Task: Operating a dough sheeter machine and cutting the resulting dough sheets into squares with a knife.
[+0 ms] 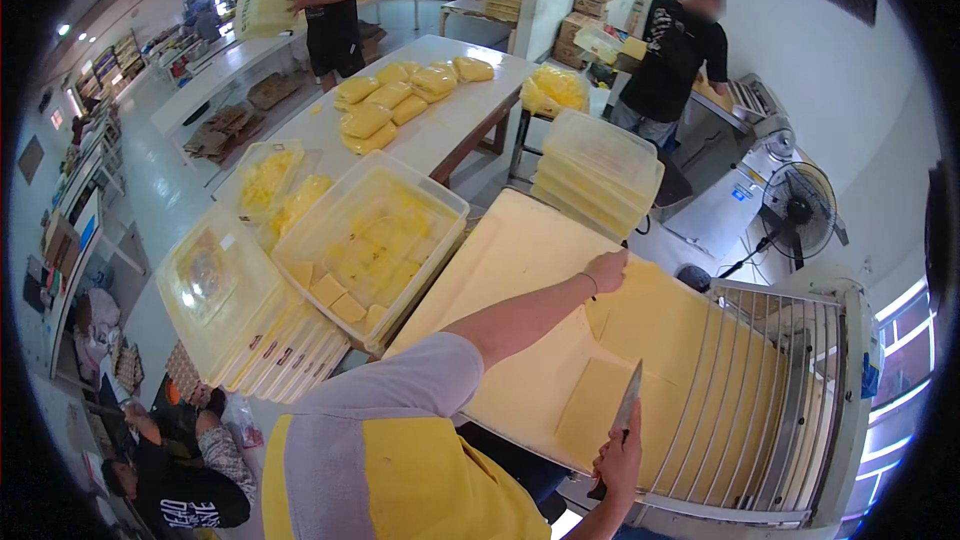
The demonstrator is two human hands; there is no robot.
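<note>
A sheet of yellow dough (720,375) lies on the pale belt (480,292) of a dough sheeter and runs beneath its wire guard (720,405). My left hand (606,271) is at the far edge of the sheet, arm stretched across the belt. A small dark piece shows beside its fingers; whether they grip anything is hidden. My right hand (621,454), at the near edge, is closed on the dark handle of a knife (628,401), blade pointing up and away. Beside the blade lies a cut dough rectangle (589,405), and a cut edge shows near my left wrist.
Left of the belt stands a plastic tub (375,240) with dough pieces, beside stacked lidded tubs (255,307). More stacked tubs (596,172) stand beyond the belt. A table (465,127) bears bagged dough (390,97). A fan (796,206) stands at right. Several people are nearby.
</note>
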